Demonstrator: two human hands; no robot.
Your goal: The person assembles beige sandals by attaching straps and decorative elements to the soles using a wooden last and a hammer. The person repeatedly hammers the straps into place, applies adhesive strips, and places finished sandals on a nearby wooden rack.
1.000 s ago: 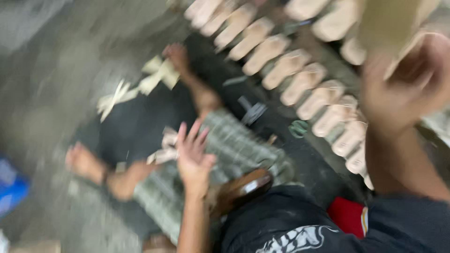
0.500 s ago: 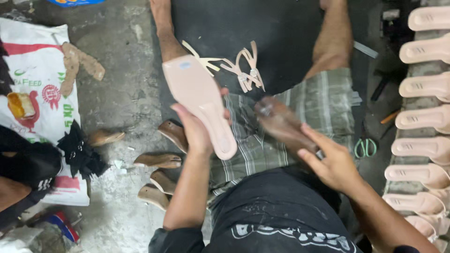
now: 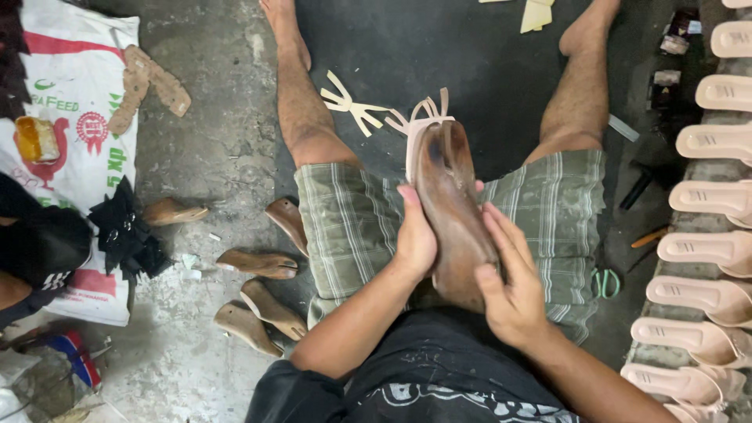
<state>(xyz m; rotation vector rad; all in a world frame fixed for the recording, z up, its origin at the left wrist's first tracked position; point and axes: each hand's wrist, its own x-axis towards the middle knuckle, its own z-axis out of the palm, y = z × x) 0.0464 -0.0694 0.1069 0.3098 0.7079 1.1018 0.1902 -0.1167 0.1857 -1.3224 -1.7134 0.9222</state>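
I see the right hand (image 3: pixel 513 294) closest to me, palm and fingers laid open against the lower right flank of a brown wooden shoe last (image 3: pixel 450 211), pressing rather than clasping it. The left hand (image 3: pixel 415 239) sits just past it at about ten o'clock, wrapped around the last's left edge in a firm grip. The last is held above the lap of the plaid shorts (image 3: pixel 352 227), its long axis running from six o'clock up to twelve, heel end toward the body and toe end away. Pale pink sandal straps (image 3: pixel 423 121) cling to that far end, fanning outward. Both hands touch the last; the left holds the middle, the right the nearer end. Open room lies ahead, between the bare legs, on the dark mat (image 3: pixel 439 47), where cut pale strips (image 3: pixel 348 102) lie. At nine o'clock, spare wooden lasts (image 3: pixel 254 262) rest on the concrete floor (image 3: pixel 211 141). At three o'clock a row of pink soles (image 3: pixel 709 243) hems the right side.
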